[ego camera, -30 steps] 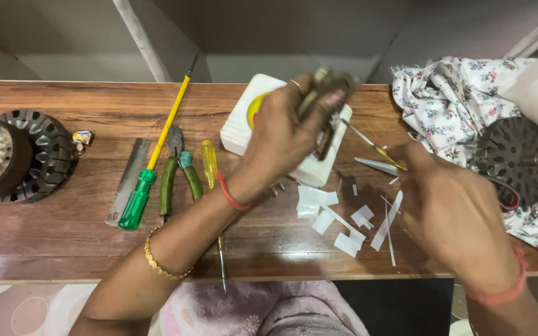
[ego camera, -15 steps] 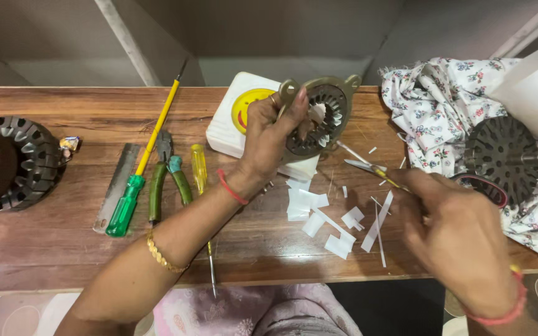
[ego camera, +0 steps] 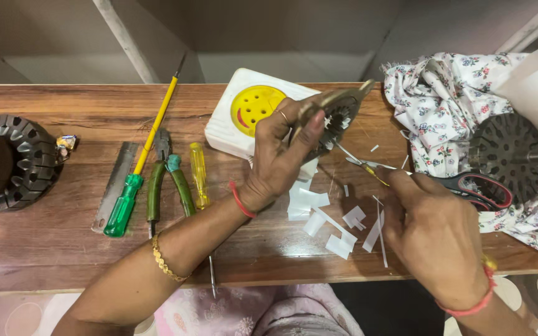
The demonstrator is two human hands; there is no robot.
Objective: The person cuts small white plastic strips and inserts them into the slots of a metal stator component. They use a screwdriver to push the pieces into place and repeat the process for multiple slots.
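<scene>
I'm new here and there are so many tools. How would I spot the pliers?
Start at the wooden bench and look left of the left hand, where tools lie in a row. The pliers sit between the long green-handled screwdriver and the short yellow screwdriver; only they have two green grips.

Upper centre, a white box [ego camera: 231,127] bears a yellow disc. Left of it lie a green-handled yellow screwdriver [ego camera: 138,168], green-gripped pliers [ego camera: 168,180] and a clear yellow screwdriver [ego camera: 199,174]. White paper scraps [ego camera: 337,221] dot the brown wooden table [ego camera: 63,249]. Upper right, a white floral cloth [ego camera: 443,93].
</scene>
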